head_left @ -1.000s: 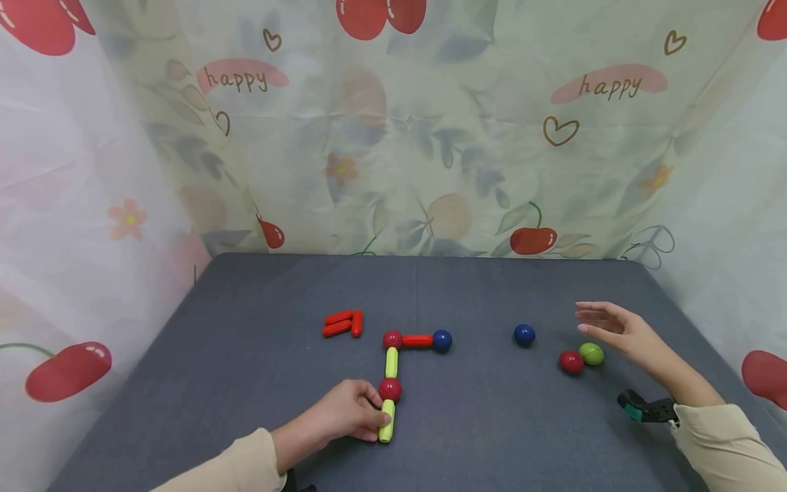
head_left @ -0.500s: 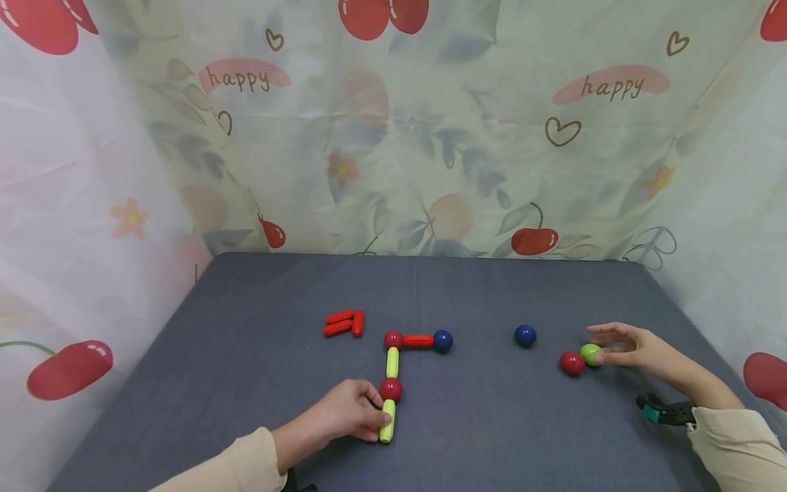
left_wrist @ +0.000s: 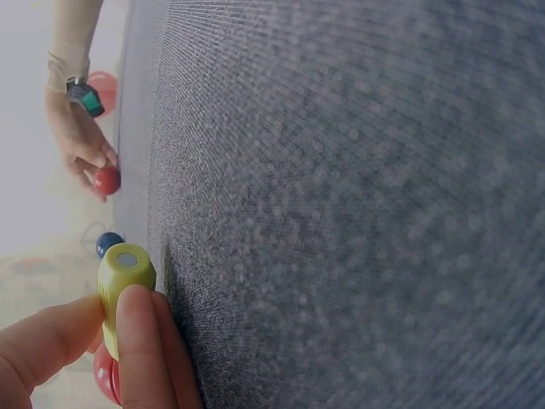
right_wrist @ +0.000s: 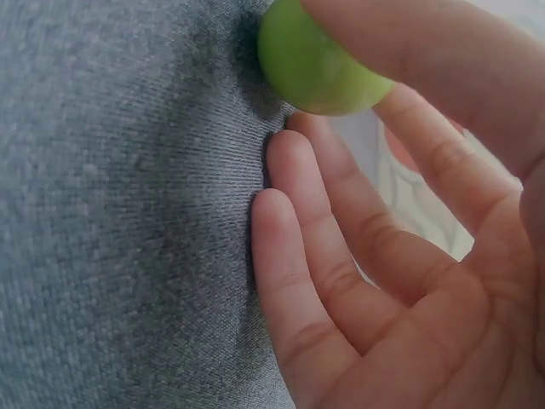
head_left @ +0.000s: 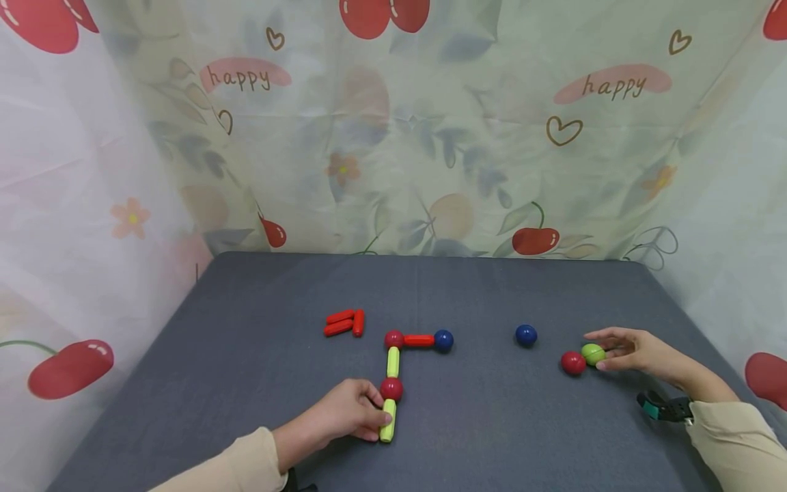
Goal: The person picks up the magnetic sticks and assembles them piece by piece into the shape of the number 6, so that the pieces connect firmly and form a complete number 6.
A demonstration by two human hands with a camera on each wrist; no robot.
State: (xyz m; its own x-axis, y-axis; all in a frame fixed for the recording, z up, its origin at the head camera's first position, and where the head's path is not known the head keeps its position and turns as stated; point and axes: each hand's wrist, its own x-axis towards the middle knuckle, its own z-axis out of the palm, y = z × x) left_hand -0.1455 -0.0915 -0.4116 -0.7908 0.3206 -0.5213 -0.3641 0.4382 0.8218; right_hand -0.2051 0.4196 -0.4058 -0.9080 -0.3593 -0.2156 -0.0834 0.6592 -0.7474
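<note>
My left hand (head_left: 344,411) pinches the lower yellow-green magnetic stick (head_left: 389,420) between thumb and fingers. In the left wrist view this stick (left_wrist: 128,266) shows a grey disc on its end. Above it in line come a red ball (head_left: 391,389), a second yellow-green stick (head_left: 393,362) and another red ball (head_left: 394,339). From there a red stick (head_left: 419,339) leads right to a blue ball (head_left: 443,340). At the right, my right hand (head_left: 642,355) has its thumb and loosely bent fingers around a green ball (right_wrist: 315,64), which sits on the cloth beside a red ball (head_left: 573,363).
Three loose red sticks (head_left: 339,328) lie together left of the joined pieces. A separate blue ball (head_left: 525,335) rests between those pieces and the green ball. The dark grey cloth-covered table (head_left: 479,424) backs onto a printed curtain (head_left: 412,137).
My right hand has come down from above onto the green ball, and its thumb and forefinger have since spread slightly. My left hand has kept its hold on the yellow-green stick.
</note>
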